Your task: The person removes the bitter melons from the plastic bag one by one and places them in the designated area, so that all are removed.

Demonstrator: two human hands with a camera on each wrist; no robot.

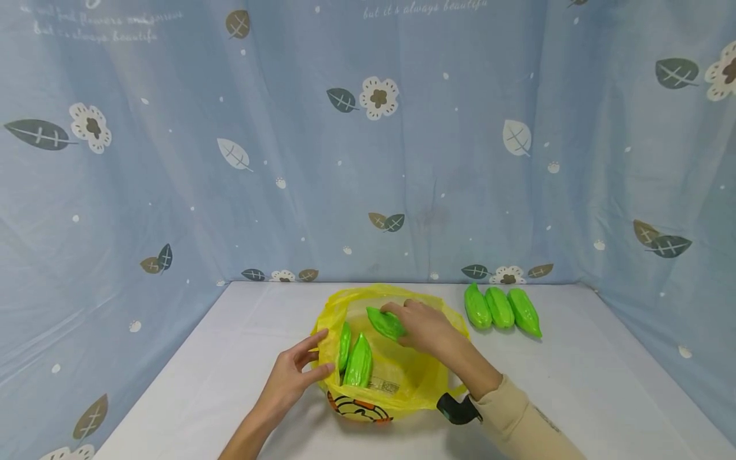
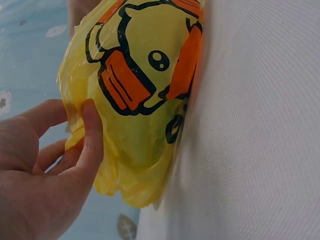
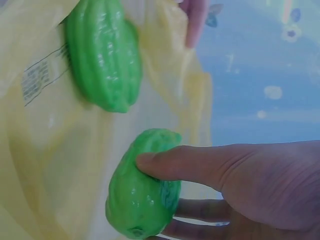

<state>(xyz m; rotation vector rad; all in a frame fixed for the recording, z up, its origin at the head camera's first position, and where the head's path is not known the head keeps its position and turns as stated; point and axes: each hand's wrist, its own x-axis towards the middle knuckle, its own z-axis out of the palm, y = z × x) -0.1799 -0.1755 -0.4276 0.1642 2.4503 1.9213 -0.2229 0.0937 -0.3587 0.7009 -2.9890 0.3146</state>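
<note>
A glossy green gourd (image 1: 384, 323) is in the mouth of a yellow plastic bag (image 1: 422, 377), pinched in the right hand (image 1: 422, 327), with the thumb on one side and fingers on the other. Whether it touches the bag's wall, I cannot tell. Below it, toward the bag's left side, two more gourds (image 1: 360, 363) lie close side by side inside; the held one is apart from them. The left hand (image 1: 292, 370) grips the bag's left edge between thumb and fingers, and the mouth gapes wide. A cartoon print (image 2: 150, 65) in black and orange shows on the bag's outside. The bag sits on a white bench (image 1: 247, 358). To its right, near the far edge, three gourds (image 1: 499, 308) lie in a row. A beige sleeve (image 1: 517, 415) covers the right forearm. Behind hangs a blue curtain (image 1: 437, 147) patterned with leaves and flowers.
</note>
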